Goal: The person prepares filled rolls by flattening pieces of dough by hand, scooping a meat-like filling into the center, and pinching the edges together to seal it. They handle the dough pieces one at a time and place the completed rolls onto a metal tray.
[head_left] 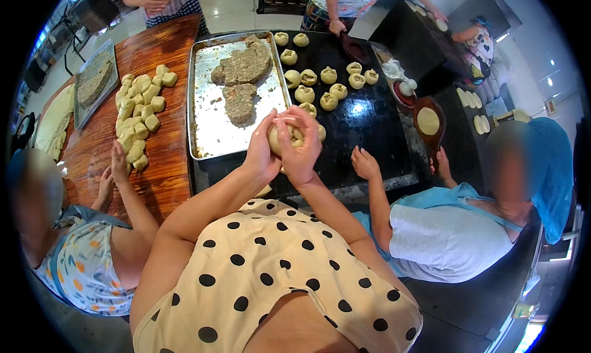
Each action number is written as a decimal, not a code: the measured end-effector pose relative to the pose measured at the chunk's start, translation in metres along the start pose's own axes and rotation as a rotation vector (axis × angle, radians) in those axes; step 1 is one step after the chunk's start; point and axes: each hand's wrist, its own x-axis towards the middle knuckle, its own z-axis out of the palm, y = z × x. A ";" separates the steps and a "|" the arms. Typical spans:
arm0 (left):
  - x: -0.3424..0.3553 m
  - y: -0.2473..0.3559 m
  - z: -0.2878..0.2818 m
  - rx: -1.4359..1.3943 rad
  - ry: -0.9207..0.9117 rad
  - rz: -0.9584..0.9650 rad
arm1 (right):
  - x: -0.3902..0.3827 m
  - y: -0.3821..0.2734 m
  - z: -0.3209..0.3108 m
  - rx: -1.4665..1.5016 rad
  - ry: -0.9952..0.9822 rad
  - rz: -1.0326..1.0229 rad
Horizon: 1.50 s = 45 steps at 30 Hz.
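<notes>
Both of my hands are cupped around a pale dough ball (274, 141), held just past the near right corner of the metal tray. My left hand (261, 148) wraps its left side. From the right, my right hand (301, 151) closes over it, with fingers curled across the top and the thumb on the dough. Part of the ball is hidden by my fingers. The tray (203, 128) carries a brown, grainy filling (246, 66) in a broken slab. Beyond my right hand, several gathered dough buns (304, 94) sit on the black worktop (363, 128).
Dough pieces (140, 109) are piled on the wooden table (169, 180) at left. A co-worker's hands (117, 168) are beside them. At right, another co-worker's hand (365, 163) rests near a wooden paddle (434, 140) bearing a flat dough round (428, 121). More people stand across the tables.
</notes>
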 end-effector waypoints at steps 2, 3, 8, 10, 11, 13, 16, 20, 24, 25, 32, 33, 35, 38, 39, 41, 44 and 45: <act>0.016 -0.011 -0.039 -0.012 0.111 0.024 | 0.003 0.002 0.007 -0.249 -0.093 -0.196; 0.015 -0.010 -0.038 -0.028 0.117 0.010 | 0.002 0.003 0.007 -0.262 -0.114 -0.268; 0.009 0.010 -0.025 0.136 0.089 -0.019 | 0.014 -0.009 0.013 -0.119 -0.098 -0.179; 0.011 0.016 -0.026 0.203 0.086 -0.060 | 0.018 -0.014 0.012 -0.151 -0.156 -0.142; 0.012 0.016 -0.023 0.213 0.134 -0.074 | 0.021 -0.009 0.004 -0.232 -0.249 -0.206; 0.015 0.015 -0.027 0.084 0.122 -0.165 | 0.019 0.003 -0.002 -0.221 -0.377 -0.260; 0.014 0.017 -0.018 0.143 0.043 -0.240 | 0.012 0.004 0.000 -0.158 -0.229 -0.261; 0.024 0.019 -0.018 0.167 0.010 -0.237 | 0.009 0.001 0.003 -0.184 -0.109 -0.159; 0.036 0.021 -0.019 0.244 -0.006 -0.211 | 0.020 0.003 0.006 -0.223 -0.075 -0.228; 0.035 0.024 -0.017 0.260 -0.025 -0.222 | 0.018 0.002 0.003 -0.103 -0.151 -0.076; 0.024 0.027 0.013 0.566 0.061 -0.242 | 0.035 0.004 -0.030 -0.296 -0.572 -0.204; 0.030 0.031 0.010 0.514 -0.060 -0.317 | 0.030 -0.002 -0.025 -0.166 -0.435 -0.104; 0.034 0.040 0.009 0.292 -0.149 -0.424 | 0.024 0.002 -0.021 -0.121 -0.236 -0.147; 0.031 0.032 0.006 0.109 -0.193 -0.353 | 0.022 0.002 -0.010 -0.134 -0.035 -0.116; 0.025 0.016 -0.003 0.107 -0.094 -0.203 | 0.020 0.011 0.001 -0.117 -0.009 -0.079; 0.025 0.003 -0.016 0.095 0.115 -0.091 | 0.011 0.029 0.012 -0.214 -0.004 -0.073; 0.027 -0.002 -0.035 0.202 0.183 -0.128 | -0.003 0.032 0.012 -0.262 -0.025 -0.167; 0.030 -0.002 -0.034 0.219 0.152 -0.070 | 0.002 0.035 0.009 -0.293 -0.075 -0.226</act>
